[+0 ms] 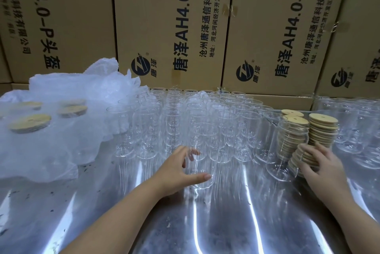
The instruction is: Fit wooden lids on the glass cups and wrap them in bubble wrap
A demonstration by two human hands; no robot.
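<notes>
**Supervisor:** Report the left hand.

**Operator:** I read the left hand as curled round one glass cup at the front of the metal table. The thumb lies on the near wall. The fingers show through the glass on the far wall. The cup stands upright with its mouth open at the top.

**Supervisor:** Right hand?

**Operator:** The right hand has its fingers bent over a leaning stack of lids and grips it at the table's right side. I cannot tell where the thumb sits. The stack touches a tilted cup on its left.

**Supervisor:** Remaining lids?

**Operator:** Upright stacks of lids stand just behind that hand. Each top lid has a small hole in it.

**Supervisor:** Remaining cups?

**Operator:** Rows of cups stand mouth up, packed side by side, between the bubble wrap on the left and the lid stacks. More glassware stands at the far right.

**Supervisor:** Contents of the wrap?

**Operator:** Wooden lids under the wrap show through the heaped sheet. I cannot tell whether each one sits on a cup.

**Supervisor:** Background?

**Operator:** Printed cardboard boxes stand along the far edge.
</notes>
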